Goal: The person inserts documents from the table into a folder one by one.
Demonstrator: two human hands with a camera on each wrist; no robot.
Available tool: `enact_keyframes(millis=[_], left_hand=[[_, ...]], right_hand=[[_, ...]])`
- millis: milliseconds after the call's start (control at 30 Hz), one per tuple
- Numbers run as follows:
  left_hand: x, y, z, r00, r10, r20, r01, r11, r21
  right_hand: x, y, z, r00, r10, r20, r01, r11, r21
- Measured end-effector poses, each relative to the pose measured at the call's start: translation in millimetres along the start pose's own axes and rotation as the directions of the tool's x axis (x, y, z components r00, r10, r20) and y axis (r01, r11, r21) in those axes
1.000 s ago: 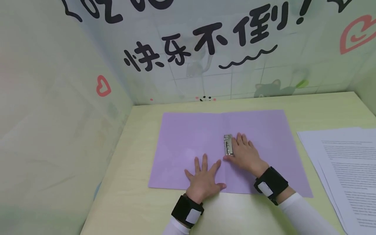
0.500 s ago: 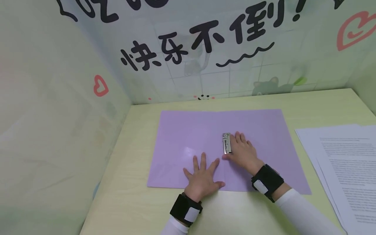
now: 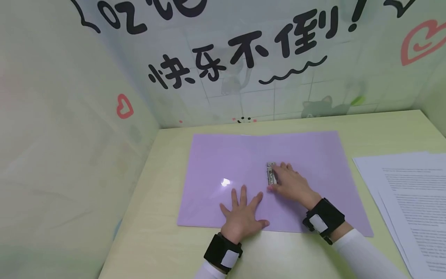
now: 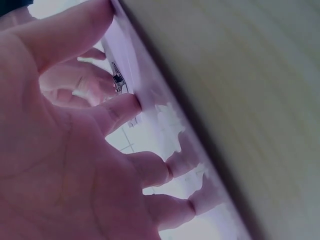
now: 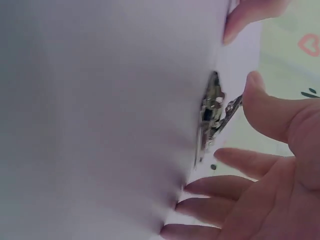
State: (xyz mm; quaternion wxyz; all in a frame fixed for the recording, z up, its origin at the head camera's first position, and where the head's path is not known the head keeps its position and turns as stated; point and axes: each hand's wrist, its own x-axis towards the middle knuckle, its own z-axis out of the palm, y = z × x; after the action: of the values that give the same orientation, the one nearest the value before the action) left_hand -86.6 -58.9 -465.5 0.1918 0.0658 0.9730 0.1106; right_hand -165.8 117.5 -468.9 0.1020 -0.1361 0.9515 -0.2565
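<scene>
A purple folder point(image 3: 216, 159) lies spread out on the table, its fold running down the middle. Beside that fold sits a metal lever clip point(image 3: 271, 174). My left hand point(image 3: 241, 221) rests on the folder's left half at the near edge, fingers spread. My right hand point(image 3: 293, 186) is at the clip's right side, index finger overlapping its upper part in the head view. In the right wrist view, the clip's lever point(image 5: 232, 111) stands tilted up with the thumb point(image 5: 272, 112) right at its end. The other fingertips point(image 5: 192, 187) rest on the folder, nearly straight.
A stack of printed paper sheets point(image 3: 414, 205) lies on the table point(image 3: 153, 193) to the right of the folder. A printed backdrop point(image 3: 244, 93) with large black characters rises behind the table, and another wall covering point(image 3: 76, 155) stands at the left.
My right index finger has shifted onto the clip's upper part from beside it. A bright glare spot has sharpened on the folder's left half. The left hand stays in place.
</scene>
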Motion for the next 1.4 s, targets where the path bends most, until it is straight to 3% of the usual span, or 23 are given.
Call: enact_keyframes(millis=[100, 200, 433, 567, 733, 833, 967, 1067, 1300, 1400], left_hand=[[0.5, -0.2, -0.4, 1.000, 0.000, 0.000, 0.000, 1.000, -0.007], [0.8, 0.0, -1.1, 1.000, -0.001, 0.005, 0.001, 1.000, -0.012], [0.5, 1.1, -0.7, 1.000, -0.009, 0.017, 0.009, 1.000, -0.010], [1.3, 1.3, -1.3, 1.000, -0.010, 0.010, 0.010, 1.000, -0.004], [1.2, 1.7, -1.5, 1.000, -0.010, 0.004, 0.010, 1.000, -0.006], [0.8, 2.1, -1.4, 1.000, -0.013, 0.009, 0.013, 1.000, -0.016], [0.6, 3.0, -1.7, 1.000, -0.016, 0.017, 0.017, 1.000, -0.022], [0.3, 3.9, -2.2, 1.000, -0.016, 0.021, 0.017, 1.000, -0.027], [0.3, 4.6, -2.2, 1.000, -0.015, 0.027, 0.016, 1.000, -0.018], [1.1, 3.6, -1.2, 0.999, -0.018, 0.028, 0.019, 1.000, -0.019]], right_hand=[[-1.3, -8, -3, 0.992, -0.098, -0.085, 0.099, 0.995, 0.016], [-1.1, -16, -3, 0.967, -0.175, -0.187, 0.181, 0.983, 0.012], [4.0, -20, -1, 0.919, -0.226, -0.324, 0.228, 0.973, -0.033], [6.9, -20, -4, 0.900, -0.262, -0.347, 0.250, 0.965, -0.080], [9.2, -18, -5, 0.900, -0.323, -0.292, 0.299, 0.946, -0.123], [10.9, -16, -6, 0.899, -0.332, -0.286, 0.306, 0.943, -0.133], [15.0, -13, -8, 0.884, -0.315, -0.346, 0.288, 0.949, -0.128], [17.6, -12, -9, 0.861, -0.307, -0.406, 0.274, 0.952, -0.139], [20.6, -11, -7, 0.784, -0.346, -0.516, 0.237, 0.934, -0.266], [20.6, -11, -6, 0.783, -0.363, -0.505, 0.230, 0.923, -0.308]])
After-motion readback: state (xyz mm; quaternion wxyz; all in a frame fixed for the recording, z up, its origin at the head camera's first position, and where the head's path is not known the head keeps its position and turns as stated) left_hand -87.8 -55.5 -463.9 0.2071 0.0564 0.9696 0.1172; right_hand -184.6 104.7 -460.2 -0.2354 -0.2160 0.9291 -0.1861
